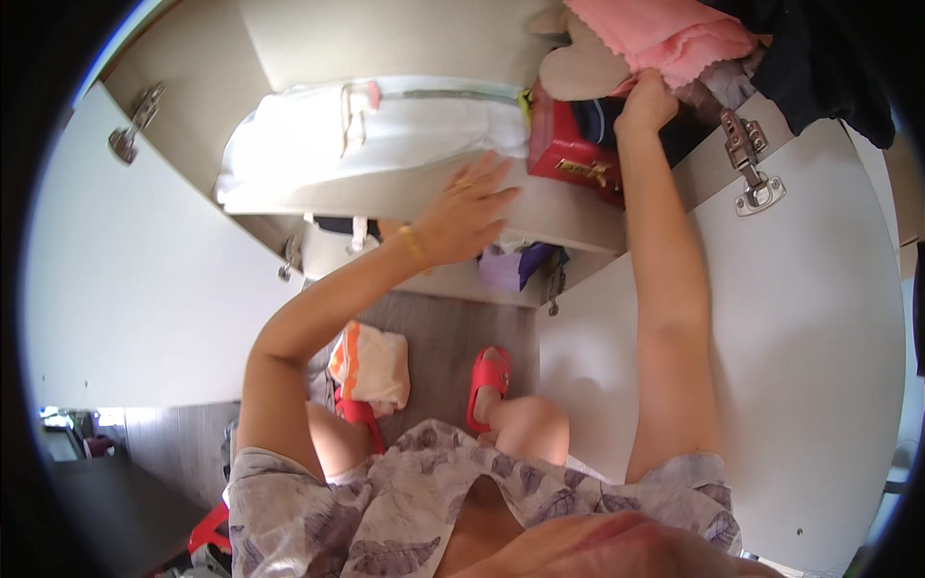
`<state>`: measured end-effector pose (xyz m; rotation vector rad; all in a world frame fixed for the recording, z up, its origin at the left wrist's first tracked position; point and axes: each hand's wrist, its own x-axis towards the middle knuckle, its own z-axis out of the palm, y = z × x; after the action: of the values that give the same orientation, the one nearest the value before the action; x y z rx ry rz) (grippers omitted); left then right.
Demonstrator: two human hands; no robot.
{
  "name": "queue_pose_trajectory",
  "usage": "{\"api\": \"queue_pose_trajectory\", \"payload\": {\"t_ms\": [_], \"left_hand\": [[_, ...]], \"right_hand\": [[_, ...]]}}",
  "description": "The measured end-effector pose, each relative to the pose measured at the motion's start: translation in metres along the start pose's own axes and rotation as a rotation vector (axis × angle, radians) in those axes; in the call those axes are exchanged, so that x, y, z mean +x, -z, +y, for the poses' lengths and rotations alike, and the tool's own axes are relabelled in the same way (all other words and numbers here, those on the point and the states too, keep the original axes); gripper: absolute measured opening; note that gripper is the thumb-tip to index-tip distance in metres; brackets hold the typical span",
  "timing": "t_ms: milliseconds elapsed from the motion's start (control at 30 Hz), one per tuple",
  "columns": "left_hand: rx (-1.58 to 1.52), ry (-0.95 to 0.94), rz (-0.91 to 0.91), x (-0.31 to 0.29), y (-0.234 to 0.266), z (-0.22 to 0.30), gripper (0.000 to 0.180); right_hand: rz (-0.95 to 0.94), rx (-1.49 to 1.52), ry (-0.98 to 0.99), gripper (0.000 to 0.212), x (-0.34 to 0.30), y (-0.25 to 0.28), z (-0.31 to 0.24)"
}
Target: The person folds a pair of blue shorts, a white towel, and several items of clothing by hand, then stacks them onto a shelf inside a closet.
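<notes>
My right hand (pixel 647 104) reaches into the right side of an open cabinet. Its fingers are closed on the lower edge of a pink cloth (pixel 665 39) with a scalloped border. Beside that cloth, a beige rounded soft piece (pixel 581 65) sticks out. Left of my right forearm sits a red case (pixel 559 135) with a gold-coloured clasp. My left hand (pixel 470 210) hovers around the shelf's front edge with its fingers spread, holding nothing. A white, partly see-through bundle (pixel 299 135) lies on the shelf beyond it.
The left door (pixel 145 279) and right door (pixel 800 289) stand open on metal hinges. Dark clothing (pixel 819 77) hangs at the upper right. A lower compartment holds a purple cloth (pixel 511 267). On the floor lies a folded cream towel (pixel 381 366) near my red slippers (pixel 489 371).
</notes>
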<state>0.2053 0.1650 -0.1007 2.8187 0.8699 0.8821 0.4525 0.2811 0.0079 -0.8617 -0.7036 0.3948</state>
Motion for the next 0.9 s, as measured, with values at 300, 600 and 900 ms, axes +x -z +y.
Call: {"api": "queue_pose_trajectory", "payload": {"t_ms": [300, 600, 900], "left_hand": [[0.059, 0.935, -0.317, -0.355, 0.093, -0.006, 0.041], [-0.344, 1.428, -0.409, -0.556, 0.059, 0.092, 0.044], [-0.297, 1.379, -0.44, -0.534, 0.007, 0.07, 0.042]], "right_hand": [[0.051, -0.299, -0.125, 0.026, -0.028, 0.037, 0.006], [-0.645, -0.528, -0.622, 0.017, -0.345, 0.1, 0.029], [-2.012, -0.9, -0.3, 0.033, -0.46, 0.09, 0.028]]}}
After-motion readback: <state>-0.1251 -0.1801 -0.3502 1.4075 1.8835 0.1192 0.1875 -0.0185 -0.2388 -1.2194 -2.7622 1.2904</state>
